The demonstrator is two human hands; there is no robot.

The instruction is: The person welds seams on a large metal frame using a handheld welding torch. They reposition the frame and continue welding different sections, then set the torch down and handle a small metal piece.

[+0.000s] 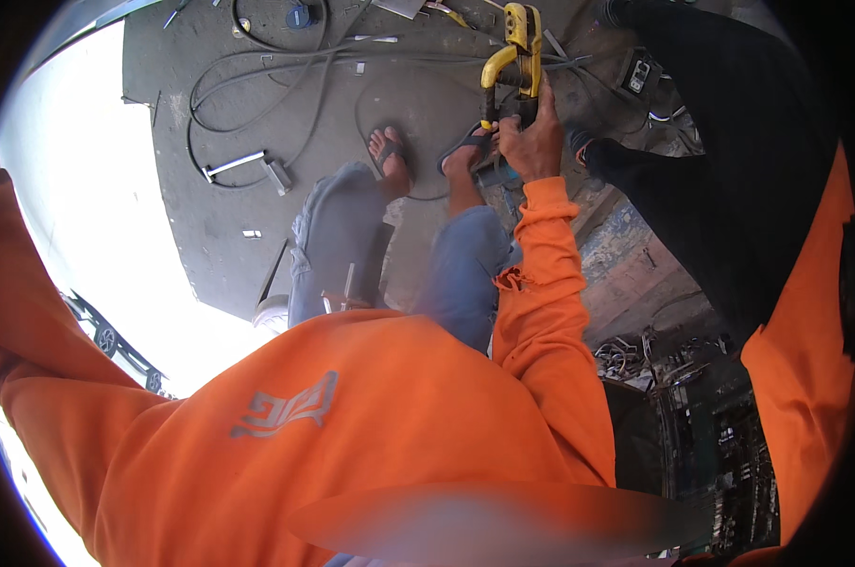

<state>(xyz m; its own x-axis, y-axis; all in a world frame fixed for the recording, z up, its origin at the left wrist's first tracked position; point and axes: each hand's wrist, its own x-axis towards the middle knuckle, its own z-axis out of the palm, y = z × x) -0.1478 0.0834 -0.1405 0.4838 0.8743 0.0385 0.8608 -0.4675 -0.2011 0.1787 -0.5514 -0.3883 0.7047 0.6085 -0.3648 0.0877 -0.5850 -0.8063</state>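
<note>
My right hand (533,142), below a yellow and black welding electrode holder (531,57), has its fingers wrapped round the black lower end. The yellow hooked lever (495,71) sticks out on the left side of the tool. Its yellow head points away from me, above the floor past my sandalled right foot (463,159). My left sleeve (31,274) runs off the left edge of the view, so my left hand is out of sight. A blue-green tool (496,175) lies on the floor near my right foot, partly hidden.
Dark cables (196,99) loop across the grey floor, with metal pieces (234,165) among them. At the right stands another person in black trousers (711,170). Metal scraps (626,359) are piled at the lower right. A bright white surface (97,170) borders the left.
</note>
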